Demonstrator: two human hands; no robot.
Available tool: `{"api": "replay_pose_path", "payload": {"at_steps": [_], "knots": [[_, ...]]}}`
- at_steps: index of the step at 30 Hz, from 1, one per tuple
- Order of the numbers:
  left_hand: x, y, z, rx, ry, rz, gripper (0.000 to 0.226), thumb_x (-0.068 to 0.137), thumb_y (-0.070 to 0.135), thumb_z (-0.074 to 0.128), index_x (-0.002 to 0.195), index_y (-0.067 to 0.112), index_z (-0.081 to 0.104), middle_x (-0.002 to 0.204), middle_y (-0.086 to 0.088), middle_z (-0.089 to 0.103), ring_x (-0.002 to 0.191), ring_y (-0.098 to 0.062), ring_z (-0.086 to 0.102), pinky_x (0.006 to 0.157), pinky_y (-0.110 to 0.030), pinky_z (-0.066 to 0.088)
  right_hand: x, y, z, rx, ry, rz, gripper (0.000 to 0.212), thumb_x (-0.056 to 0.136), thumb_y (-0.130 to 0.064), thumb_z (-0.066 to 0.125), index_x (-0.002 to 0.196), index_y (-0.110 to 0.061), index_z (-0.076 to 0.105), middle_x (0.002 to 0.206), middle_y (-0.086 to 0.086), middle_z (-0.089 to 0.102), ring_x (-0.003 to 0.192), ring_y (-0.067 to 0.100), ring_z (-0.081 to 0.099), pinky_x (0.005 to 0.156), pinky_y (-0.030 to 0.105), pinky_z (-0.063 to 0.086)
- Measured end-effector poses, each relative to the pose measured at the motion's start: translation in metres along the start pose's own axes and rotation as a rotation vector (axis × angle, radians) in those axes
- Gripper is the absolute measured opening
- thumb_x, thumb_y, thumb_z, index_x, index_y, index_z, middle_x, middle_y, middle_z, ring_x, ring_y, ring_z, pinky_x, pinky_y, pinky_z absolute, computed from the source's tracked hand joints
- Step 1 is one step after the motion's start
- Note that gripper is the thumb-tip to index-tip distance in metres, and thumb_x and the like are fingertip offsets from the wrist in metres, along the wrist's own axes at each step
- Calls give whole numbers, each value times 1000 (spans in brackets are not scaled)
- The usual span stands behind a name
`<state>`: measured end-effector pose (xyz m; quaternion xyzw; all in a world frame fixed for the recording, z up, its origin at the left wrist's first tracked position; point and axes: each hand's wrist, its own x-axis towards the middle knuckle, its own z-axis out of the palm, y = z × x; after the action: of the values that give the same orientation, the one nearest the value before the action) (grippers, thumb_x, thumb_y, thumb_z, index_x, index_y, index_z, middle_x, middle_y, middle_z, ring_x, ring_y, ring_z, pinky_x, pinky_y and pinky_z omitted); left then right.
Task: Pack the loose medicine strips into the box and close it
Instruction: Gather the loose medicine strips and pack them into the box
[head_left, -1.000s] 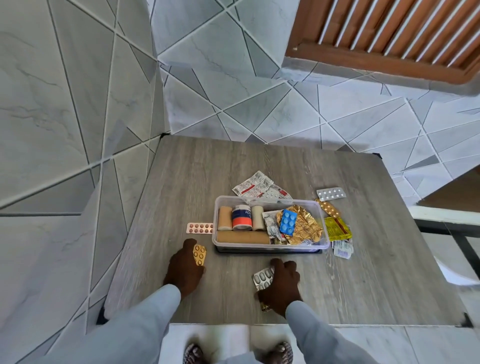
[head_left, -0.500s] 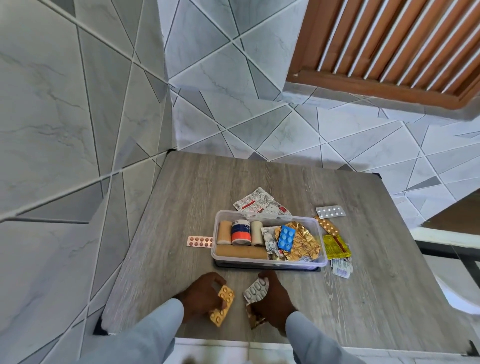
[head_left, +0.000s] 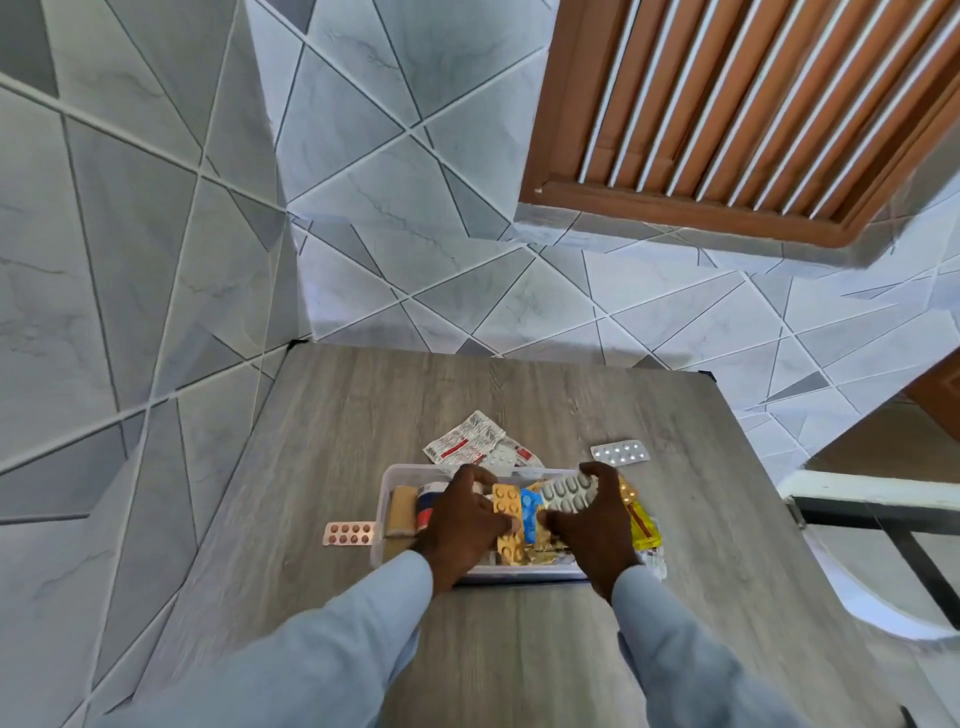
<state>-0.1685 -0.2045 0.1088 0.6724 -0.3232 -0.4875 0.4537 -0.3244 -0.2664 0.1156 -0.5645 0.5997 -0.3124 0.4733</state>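
Grey wood-grain table (head_left: 322, 467): seen from the head camera, set into a corner of tiled walls, its near edge below the person's sleeves
Box: a clear plastic box (head_left: 387, 480) sat mid-table, open, already holding rolls at its left end and foil packs toward its right
Left hand: the left hand (head_left: 465, 519) was over the box, fingers curled round an orange blister strip (head_left: 506, 512), which pointed down into the box
Right hand: the right hand (head_left: 592, 519) was over the box's right half, fingertips pinching a silver blister strip (head_left: 567, 493) above the contents
Step in hand: by my judgement, laying these two strips inside
Still loose: a pink strip (head_left: 349, 533) just left of the box, a white strip (head_left: 620, 452) beyond its right end, red-and-white sachets (head_left: 462, 444) behind it, a yellow pack (head_left: 643, 527) at its right wall
Next move: probably letting go, then reaching outward for the strays
Lid: a dark edge showed under the box; whether that was the lid, I could not tell
Open room: bare table on every side; the white strip lay nearest the right edge
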Motion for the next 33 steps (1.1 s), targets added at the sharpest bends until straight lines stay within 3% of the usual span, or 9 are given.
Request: {"api": "replay_pose_path", "payload": {"at_steps": [4,6,12,15,19,23,27,29,33], "knots": [[27,9,26,222,56,79,36,74,10,73,102,22,54,89,-10,68,77,-22,66,69,-27,57,34,12,-4,-403,-99,-52,69,63,-23,86,122,-19,49,114,15,59,106,31,59,92,37,49],[36,3,34,503,61,92,35,78,9,66,111,17,58,105,-11,68,98,-27,63,86,-32,52,43,23,-12,-729,-166,-118,57,77,-34,73,125,-14,51,124,14,54,118,31,51,102,35,39],[46,-6,45,768,57,44,34,82,17,63,115,19,60,121,-5,62,113,-23,56,99,-33,42,56,40,-34,-1045,-391,-367,37,88,-25,51,123,-15,53,131,10,50,120,31,44,101,40,38],[48,-3,55,766,57,42,28,82,15,60,109,23,62,109,0,66,102,-17,60,89,-29,47,62,40,-43,-1007,-440,-426,32,89,-27,49,119,-16,57,127,9,53,119,29,46,100,38,39],[49,3,62,769,98,59,23,83,17,59,104,25,64,102,5,66,96,-13,59,87,-27,48,85,40,-59,-725,-224,-551,23,85,-24,53,98,-17,71,99,3,69,96,21,66,87,25,50],[60,14,48,749,201,123,11,82,17,63,85,28,62,87,5,67,84,-13,61,74,-25,47,124,53,-82,-593,-293,-204,32,88,-27,61,119,-16,61,123,6,61,117,26,55,100,33,41],[82,24,27,734,299,164,9,79,17,65,85,24,67,84,3,68,81,-16,62,74,-29,46,149,71,-98,-874,-368,-42,73,77,-46,71,139,-24,38,137,7,45,126,30,43,102,42,42],[98,27,15,750,306,188,12,78,16,65,89,21,67,90,1,68,86,-19,61,76,-28,44,156,73,-99,-946,-359,-32,82,76,-48,70,143,-27,29,145,6,37,131,31,38,103,45,41],[137,27,-1,850,180,18,46,74,32,70,116,26,53,115,-5,57,111,-27,54,95,-40,45,183,57,-90,-1057,-304,-221,66,90,-30,57,148,-26,25,157,3,26,142,27,26,110,43,33]]}}
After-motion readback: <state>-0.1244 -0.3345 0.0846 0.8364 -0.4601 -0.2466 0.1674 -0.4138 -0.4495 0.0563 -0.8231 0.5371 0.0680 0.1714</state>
